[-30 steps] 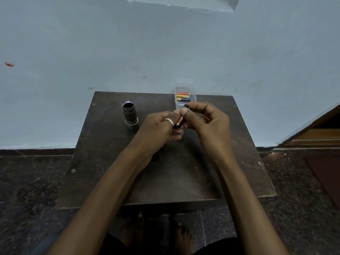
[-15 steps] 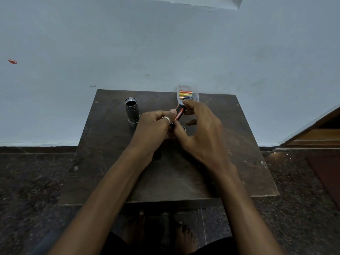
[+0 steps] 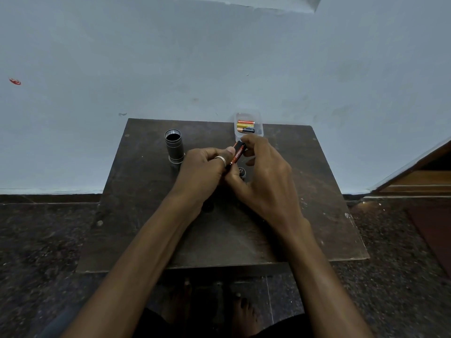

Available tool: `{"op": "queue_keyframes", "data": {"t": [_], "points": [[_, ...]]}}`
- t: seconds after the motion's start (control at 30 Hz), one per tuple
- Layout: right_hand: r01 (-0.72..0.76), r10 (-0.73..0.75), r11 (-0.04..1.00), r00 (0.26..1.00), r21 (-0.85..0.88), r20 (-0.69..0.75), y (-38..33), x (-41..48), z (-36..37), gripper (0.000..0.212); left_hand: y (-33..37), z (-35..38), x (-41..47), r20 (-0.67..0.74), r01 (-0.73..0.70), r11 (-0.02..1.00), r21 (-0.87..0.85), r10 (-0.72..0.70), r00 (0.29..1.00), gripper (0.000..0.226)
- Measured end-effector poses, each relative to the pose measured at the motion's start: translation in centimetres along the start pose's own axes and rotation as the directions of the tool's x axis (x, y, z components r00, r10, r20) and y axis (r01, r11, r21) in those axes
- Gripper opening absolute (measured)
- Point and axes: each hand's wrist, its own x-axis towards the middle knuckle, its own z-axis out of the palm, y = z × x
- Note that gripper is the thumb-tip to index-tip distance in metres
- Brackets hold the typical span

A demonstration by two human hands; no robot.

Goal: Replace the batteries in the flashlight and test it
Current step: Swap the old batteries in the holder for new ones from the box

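both left hand [image 3: 202,172] and right hand [image 3: 267,178] fingers [image 3: 252,140] pinch one "eveready" battery [image 3: 237,155].

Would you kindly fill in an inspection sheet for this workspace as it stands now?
Surface: dark, scuffed wooden table, set against the wall.
Job's things: flashlight body upright, open threaded end up; battery, black and red, held above the table; clear box at the far edge holding spare batteries; small dark cap on the table.
Clutter: nothing seen.
Grippers: left hand grips the battery's lower part; right hand pinches its upper end.
Cables: nothing seen.
Surroundings: pale blue wall with a red mark; dark stone floor; bare feet below the table.
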Motion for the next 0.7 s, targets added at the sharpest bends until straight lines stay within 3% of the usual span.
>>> {"op": "queue_keyframes", "data": {"t": [0.2,0.3,0.5,0.57,0.63,0.7], "points": [[0.031,-0.034,0.994,0.999,0.102,0.025,0.3,0.2,-0.1,0.024,0.4,-0.1,-0.1,0.006,0.019,0.998,-0.064,-0.019,1.000,0.023],[0.079,-0.088,0.987,0.994,0.138,0.059,0.7,0.2,0.2,0.027,0.2,-0.1,0.2,-0.017,0.036,0.995,-0.092,-0.037,0.999,0.024],[0.030,-0.047,0.976,0.996,0.215,0.073,1.7,0.4,0.2,0.031,0.1,-0.2,0.7,-0.018,0.082,0.989,-0.120,-0.084,0.996,0.022],[-0.018,0.011,0.968,1.000,0.249,0.029,1.5,0.5,0.2,0.026,0.2,-0.1,0.7,-0.008,0.082,0.987,-0.140,-0.084,0.996,0.023],[-0.149,0.166,0.918,0.986,0.366,-0.015,1.2,0.9,0.0,0.019,0.1,-0.1,0.8,-0.011,0.081,0.987,-0.140,-0.084,0.996,0.025],[-0.330,0.387,0.751,0.922,0.572,0.024,1.0,1.4,-0.7,0.016,0.0,-0.1,0.8,-0.015,0.079,0.988,-0.133,-0.082,0.997,0.028]]}}
